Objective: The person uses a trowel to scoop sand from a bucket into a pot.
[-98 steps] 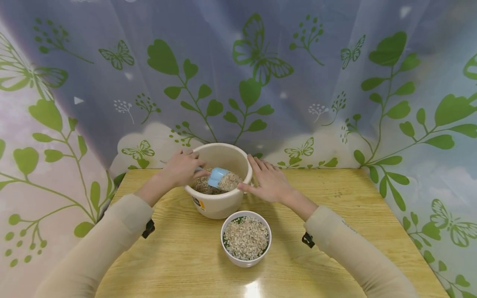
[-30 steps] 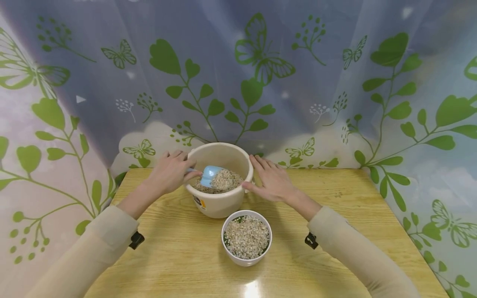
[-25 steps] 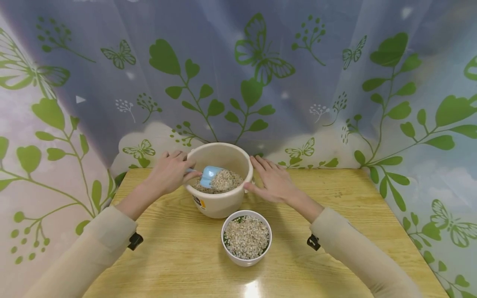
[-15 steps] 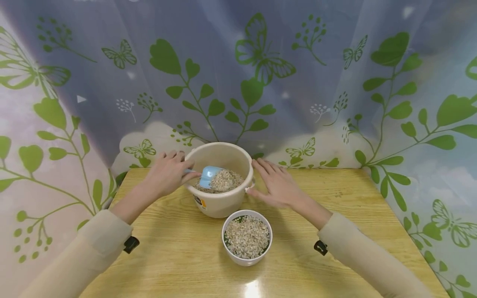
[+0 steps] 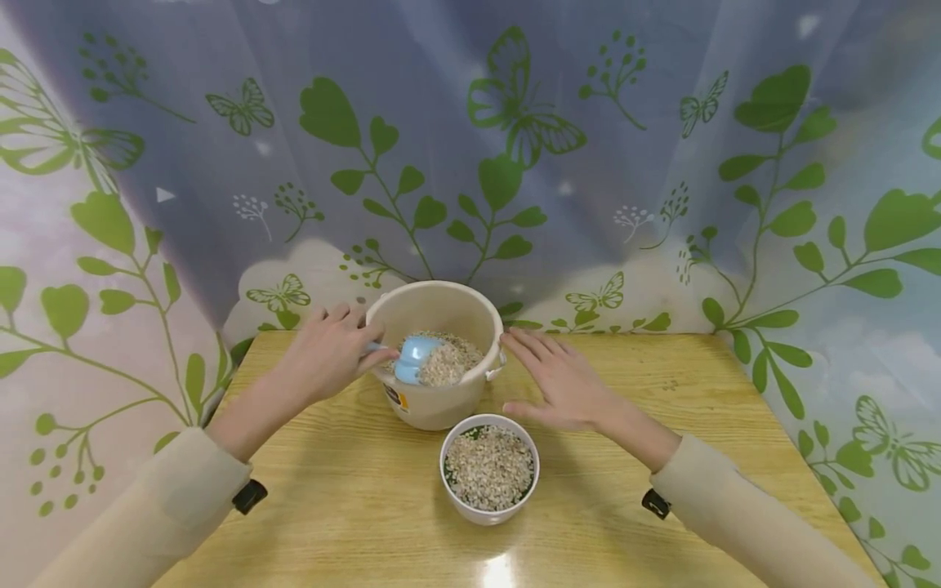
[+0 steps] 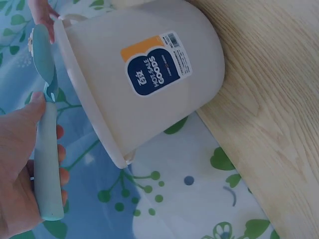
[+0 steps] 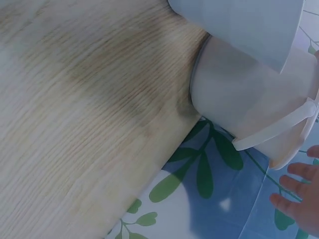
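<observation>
My left hand (image 5: 323,355) grips the handle of a light blue scoop (image 5: 417,349), held level over the left rim of a cream bucket (image 5: 444,406). Pale grain flakes (image 5: 443,365) are heaped in the scoop. In the left wrist view my fingers wrap round the scoop's handle (image 6: 49,164). My right hand (image 5: 562,384) is spread beside the bucket's right rim, holding nothing; whether a fingertip touches the rim I cannot tell. More flakes lie inside the bucket, partly hidden by the scoop. In front stands a white bowl (image 5: 481,516) filled with flakes (image 5: 490,467).
All this stands on a wooden table (image 5: 345,506). A printed curtain (image 5: 632,163) with leaves and butterflies hangs behind and at both sides. The bucket's white carrying handle (image 7: 276,124) hangs along its side in the right wrist view.
The scoop has come up from the bucket's grain, and my left hand has shifted left with it. My right hand has drawn back from the bucket's right rim, toward the right and nearer me.
</observation>
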Demonstrator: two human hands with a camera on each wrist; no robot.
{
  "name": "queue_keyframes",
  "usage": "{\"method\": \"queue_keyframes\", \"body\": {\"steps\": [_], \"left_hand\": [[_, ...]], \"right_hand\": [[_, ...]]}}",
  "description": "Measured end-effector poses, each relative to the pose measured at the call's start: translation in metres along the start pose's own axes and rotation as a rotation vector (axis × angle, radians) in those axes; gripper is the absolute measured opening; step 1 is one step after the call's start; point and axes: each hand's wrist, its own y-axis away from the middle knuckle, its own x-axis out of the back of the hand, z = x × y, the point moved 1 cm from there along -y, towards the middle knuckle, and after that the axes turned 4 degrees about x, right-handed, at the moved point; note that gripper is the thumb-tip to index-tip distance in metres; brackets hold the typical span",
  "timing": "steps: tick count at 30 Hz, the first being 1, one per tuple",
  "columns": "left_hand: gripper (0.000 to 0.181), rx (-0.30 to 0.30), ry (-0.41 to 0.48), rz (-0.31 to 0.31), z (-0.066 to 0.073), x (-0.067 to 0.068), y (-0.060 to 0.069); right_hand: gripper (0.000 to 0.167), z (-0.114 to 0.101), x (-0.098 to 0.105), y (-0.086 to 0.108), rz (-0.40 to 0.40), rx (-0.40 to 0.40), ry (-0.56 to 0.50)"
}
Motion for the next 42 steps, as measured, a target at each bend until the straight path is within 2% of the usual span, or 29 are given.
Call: {"method": "queue_keyframes", "body": {"steps": [4, 13, 19, 26, 36, 42], "left_hand": [[0.038, -0.01, 0.001, 0.005, 0.007, 0.005, 0.004], [0.042, 0.017, 0.026, -0.031, 0.025, 0.015, 0.013], [0.039, 0.0, 0.023, -0.008, 0.037, 0.016, 0.021], [0.038, -0.041, -0.013, 0.045, 0.048, 0.009, 0.03], [0.037, -0.077, 0.012, 0.079, 0.068, -0.006, 0.037], [0.04, -0.093, 0.013, 0.076, 0.079, -0.015, 0.038]], "right_hand": [[0.114, -0.002, 0.002, 0.008, -0.002, 0.051, 0.003], [0.111, -0.006, -0.003, 0.029, -0.007, 0.138, 0.033], [0.119, -0.009, -0.009, 0.04, 0.0, 0.167, 0.049], [0.118, -0.01, -0.019, 0.053, -0.037, 0.178, 0.046], [0.12, -0.012, -0.033, 0.062, -0.068, 0.232, 0.053], [0.12, -0.012, -0.037, 0.063, -0.079, 0.206, 0.034]]}}
